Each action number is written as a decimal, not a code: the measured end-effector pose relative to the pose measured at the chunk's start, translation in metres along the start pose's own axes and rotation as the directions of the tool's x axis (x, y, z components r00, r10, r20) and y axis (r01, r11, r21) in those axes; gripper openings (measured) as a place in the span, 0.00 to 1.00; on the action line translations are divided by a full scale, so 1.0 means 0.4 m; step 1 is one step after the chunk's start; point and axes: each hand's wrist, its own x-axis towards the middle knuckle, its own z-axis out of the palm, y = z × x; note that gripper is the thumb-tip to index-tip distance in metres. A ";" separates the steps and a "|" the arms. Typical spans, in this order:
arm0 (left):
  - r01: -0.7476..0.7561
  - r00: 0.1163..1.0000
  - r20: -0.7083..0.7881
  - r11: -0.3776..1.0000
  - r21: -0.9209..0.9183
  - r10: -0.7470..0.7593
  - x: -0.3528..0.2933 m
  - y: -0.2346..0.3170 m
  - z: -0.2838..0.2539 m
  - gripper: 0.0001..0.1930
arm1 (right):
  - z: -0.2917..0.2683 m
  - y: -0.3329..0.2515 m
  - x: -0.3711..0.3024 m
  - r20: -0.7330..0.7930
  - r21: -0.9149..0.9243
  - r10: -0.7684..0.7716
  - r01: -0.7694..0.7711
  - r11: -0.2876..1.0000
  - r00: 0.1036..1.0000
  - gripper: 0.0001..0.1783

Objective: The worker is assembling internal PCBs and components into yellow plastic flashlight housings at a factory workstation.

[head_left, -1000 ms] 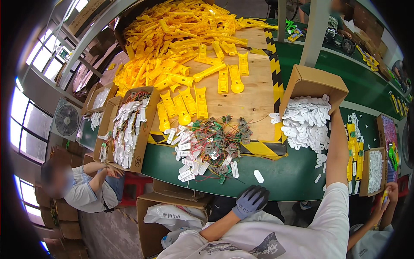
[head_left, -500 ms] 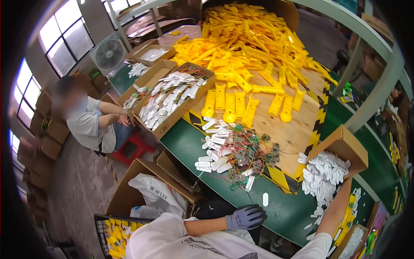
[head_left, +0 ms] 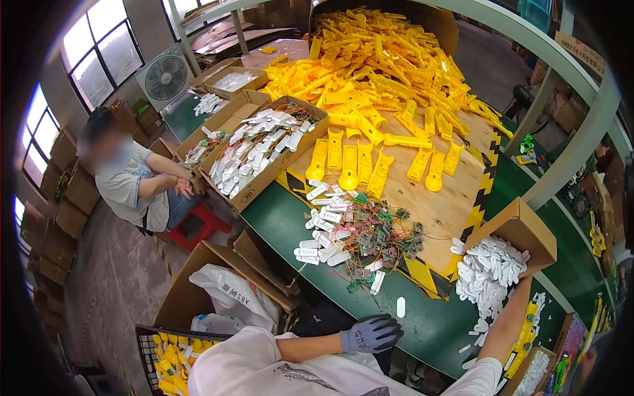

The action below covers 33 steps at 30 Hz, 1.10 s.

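Note:
My left hand [head_left: 372, 334], in a grey-blue glove, lies by the table's near edge with its fingers stretched out and nothing in them. A single white oval piece [head_left: 401, 307] rests on the green tabletop just beyond it. On the right, my bare right forearm [head_left: 505, 327] reaches up to a tilted cardboard box [head_left: 518, 224]. The box wall hides the right hand, so its fingers do not show. Small white plastic parts [head_left: 489, 274] spill from that box onto the table. A heap of wired circuit boards and white casings [head_left: 363, 237] lies ahead of my left hand.
A large pile of yellow plastic housings [head_left: 376, 66] covers the far wooden board, with several laid in rows nearer me. Boxes of white wired parts [head_left: 264, 148] stand at left. Beyond them a person [head_left: 142, 175] sits on a red stool. A metal frame post [head_left: 568, 145] rises at right.
The whole view has shifted slightly. My left hand stays at the table edge and my right arm stays at the box. The seated person's hands and head have moved a little.

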 end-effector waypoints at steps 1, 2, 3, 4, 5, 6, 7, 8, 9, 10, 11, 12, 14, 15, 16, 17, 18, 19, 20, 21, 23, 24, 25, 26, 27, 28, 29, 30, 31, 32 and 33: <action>0.002 1.000 0.002 1.000 -0.001 -0.002 -0.002 -0.001 -0.001 0.19 | 0.002 -0.001 0.009 -0.007 0.005 0.008 -0.007 1.000 1.000 0.34; 0.007 1.000 0.002 1.000 -0.017 -0.007 -0.003 -0.002 -0.002 0.19 | 0.004 -0.002 0.018 -0.015 0.011 0.015 -0.015 1.000 1.000 0.34; 0.012 1.000 0.002 0.999 -0.033 -0.012 -0.005 -0.002 -0.002 0.18 | 0.004 0.000 0.019 -0.022 0.016 0.023 -0.022 1.000 0.999 0.34; 0.012 1.000 0.002 0.999 -0.033 -0.012 -0.007 -0.001 -0.001 0.18 | 0.007 -0.001 0.020 -0.029 0.023 0.028 -0.028 0.999 0.999 0.34; 0.013 1.000 -0.003 1.000 -0.025 -0.013 -0.010 -0.001 0.002 0.18 | 0.010 -0.003 0.021 -0.035 0.030 0.035 -0.033 0.999 0.999 0.34; 0.015 1.000 -0.008 1.000 -0.016 -0.015 -0.012 0.000 0.002 0.18 | 0.013 -0.003 0.022 -0.041 0.037 0.041 -0.040 0.999 0.998 0.34; 0.014 1.000 -0.007 1.000 -0.018 -0.014 -0.010 0.001 0.001 0.18 | 0.012 -0.007 0.022 -0.049 0.043 0.047 -0.045 0.998 0.998 0.34; 0.013 1.000 0.003 1.000 -0.020 -0.013 -0.007 0.001 -0.002 0.18 | 0.011 -0.010 0.021 -0.057 0.048 0.053 -0.050 0.998 0.997 0.34; 0.013 1.000 0.012 1.000 -0.022 -0.013 -0.004 0.001 -0.005 0.18 | 0.011 -0.012 0.021 -0.064 0.054 0.059 -0.055 0.997 0.996 0.34; 0.014 1.000 0.013 1.000 -0.022 -0.014 -0.003 0.001 -0.006 0.18 | 0.011 -0.013 0.020 -0.071 0.060 0.066 -0.062 0.996 0.995 0.34; 0.013 1.000 0.011 1.000 -0.018 -0.013 -0.001 0.001 -0.007 0.18 | 0.011 -0.015 0.019 -0.077 0.066 0.073 -0.068 0.995 0.994 0.34; 0.009 1.000 0.009 1.000 -0.017 -0.009 0.000 0.001 -0.006 0.18 | -0.002 -0.017 0.017 -0.086 0.071 0.078 -0.072 0.995 0.993 0.34; 0.008 1.000 0.007 1.000 -0.015 -0.008 -0.001 -0.001 -0.005 0.18 | 0.007 -0.020 0.007 -0.099 0.084 0.091 -0.082 0.993 0.991 0.34; 0.006 1.000 0.004 1.000 -0.014 -0.006 -0.001 -0.002 -0.005 0.18 | 0.010 -0.021 0.013 -0.106 0.091 0.097 -0.087 0.992 0.990 0.34; 0.007 1.000 0.004 1.000 -0.014 -0.007 -0.002 -0.002 -0.002 0.18 | 0.029 -0.024 0.003 -0.112 0.097 0.103 -0.092 0.991 0.988 0.34; 0.008 1.000 -0.003 1.000 -0.009 -0.008 -0.004 -0.001 0.001 0.18 | 0.026 -0.025 0.005 -0.118 0.103 0.109 -0.097 0.990 0.987 0.34; 0.010 1.000 -0.010 1.000 -0.004 -0.010 -0.005 0.000 0.002 0.18 | 0.022 -0.026 0.008 -0.124 0.109 0.114 -0.101 0.989 0.986 0.34; 0.010 1.000 -0.010 1.000 -0.004 -0.010 -0.005 0.000 0.001 0.18 | 0.027 -0.029 0.005 -0.130 0.116 0.121 -0.106 0.988 0.984 0.34; 0.011 1.000 -0.003 1.000 -0.010 -0.011 -0.004 0.000 -0.001 0.19 | 0.035 -0.031 0.003 -0.136 0.122 0.127 -0.111 0.986 0.983 0.34; 0.012 1.000 0.005 1.000 -0.016 -0.012 -0.004 0.000 -0.003 0.19 | 0.044 -0.033 0.000 -0.142 0.128 0.133 -0.115 0.985 0.981 0.34; 0.004 1.000 0.004 1.000 -0.007 -0.004 -0.003 0.000 -0.005 0.20 | 0.054 -0.038 -0.008 -0.154 0.140 0.145 -0.124 0.982 0.977 0.34; -0.005 1.000 0.004 1.000 0.003 0.005 -0.002 0.000 -0.006 0.20 | 0.056 -0.040 -0.011 -0.160 0.147 0.151 -0.128 0.981 0.976 0.34; -0.005 1.000 0.003 1.000 0.003 0.005 -0.004 0.000 -0.005 0.20 | 0.056 -0.042 -0.013 -0.165 0.154 0.156 -0.131 0.979 0.974 0.34; -0.004 1.000 0.007 1.000 0.003 0.004 -0.006 -0.001 -0.002 0.20 | 0.060 -0.043 -0.014 -0.171 0.160 0.162 -0.135 0.978 0.972 0.34; -0.003 1.000 0.011 1.000 0.003 0.003 -0.007 -0.001 -0.001 0.20 | 0.053 -0.043 -0.010 -0.176 0.167 0.168 -0.139 0.976 0.970 0.34; -0.005 1.000 0.011 1.000 0.002 0.005 -0.007 -0.001 -0.002 0.20 | 0.051 -0.045 -0.008 -0.183 0.174 0.173 -0.141 0.975 0.968 0.34; -0.005 1.000 0.020 1.000 -0.003 0.005 -0.006 -0.001 -0.004 0.20 | 0.050 -0.046 -0.005 -0.190 0.180 0.178 -0.144 0.973 0.966 0.34; -0.005 1.000 0.030 1.000 -0.008 0.005 -0.005 -0.001 -0.005 0.20 | 0.047 -0.048 -0.003 -0.197 0.187 0.183 -0.147 0.971 0.963 0.34; -0.004 1.000 0.029 1.000 -0.007 0.004 -0.004 -0.002 -0.005 0.20 | 0.068 -0.051 -0.015 -0.202 0.194 0.189 -0.150 0.969 0.961 0.34; 0.000 1.000 0.023 1.000 -0.013 0.000 -0.004 -0.002 -0.005 0.19 | 0.084 -0.054 -0.018 -0.207 0.201 0.196 -0.154 0.967 0.959 0.34; 0.005 1.000 0.017 1.000 -0.018 -0.005 -0.004 -0.002 -0.005 0.19 | 0.091 -0.056 -0.022 -0.212 0.209 0.202 -0.158 0.965 0.956 0.34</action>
